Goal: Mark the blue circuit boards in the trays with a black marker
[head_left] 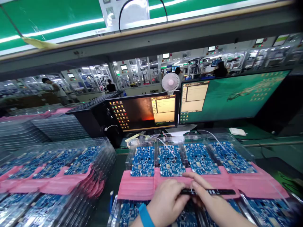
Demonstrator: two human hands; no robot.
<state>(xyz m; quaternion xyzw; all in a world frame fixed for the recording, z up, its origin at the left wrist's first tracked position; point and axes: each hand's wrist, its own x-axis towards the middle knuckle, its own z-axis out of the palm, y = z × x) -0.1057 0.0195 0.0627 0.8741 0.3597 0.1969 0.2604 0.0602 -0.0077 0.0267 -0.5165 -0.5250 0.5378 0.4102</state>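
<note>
A black marker pen (221, 191) lies crosswise between my two hands, above a clear plastic tray (246, 154) of blue circuit boards. My left hand (165, 198), with a blue wrist strap (145, 216) below it, is closed around the pen's left end. My right hand (205, 197) grips its middle, with one finger stretched towards the lower edge of a circuit board (170, 159). Pink foam strips (136, 186) run across the tray between the rows of boards. Part of the front row is hidden under my hands.
A tall stack of board-filled trays (94, 176) with pink strips stands to the left. Behind the tray are two monitors (144, 112), a small white fan (170, 82) and a black computer case (92, 116). A white cable (165, 145) crosses the tray. Several people are in the background.
</note>
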